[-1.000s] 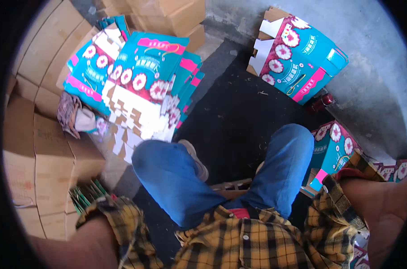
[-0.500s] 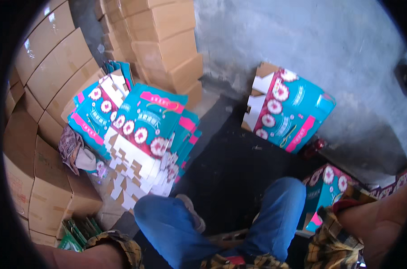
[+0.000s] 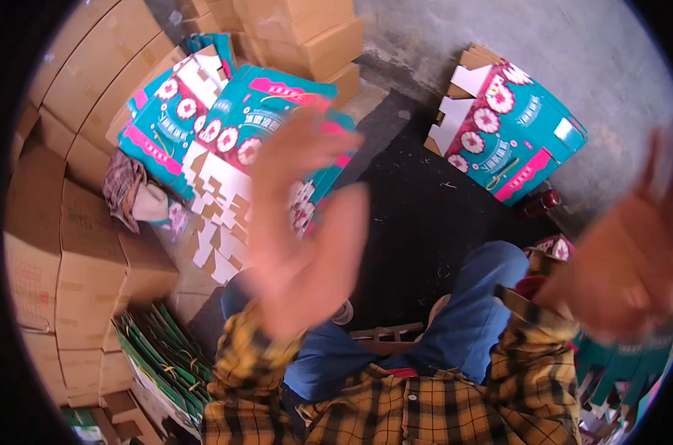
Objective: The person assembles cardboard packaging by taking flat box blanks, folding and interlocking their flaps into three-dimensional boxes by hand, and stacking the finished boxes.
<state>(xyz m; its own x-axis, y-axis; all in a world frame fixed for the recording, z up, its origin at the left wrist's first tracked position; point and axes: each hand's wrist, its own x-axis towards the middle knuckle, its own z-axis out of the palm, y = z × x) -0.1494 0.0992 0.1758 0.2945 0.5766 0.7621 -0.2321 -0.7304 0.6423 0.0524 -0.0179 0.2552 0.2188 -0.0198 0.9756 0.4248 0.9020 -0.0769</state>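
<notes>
Hands are both raised, empty and spread wide, blurred. The left hand [image 3: 295, 222] hangs in front of the stack of flat teal cartons [image 3: 255, 141] — these lie ahead and to the left, long axis running away toward the brown boxes [image 3: 307, 33]. The right hand [image 3: 633, 252] is well apart from that stack, nearer the lone teal carton [image 3: 514, 137] by the wall.

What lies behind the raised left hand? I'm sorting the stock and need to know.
Behind the left hand, flat teal cartons are stacked, white tabs showing. The hand covers the stack's right part; that stays unseen. Both hands are empty.
</notes>
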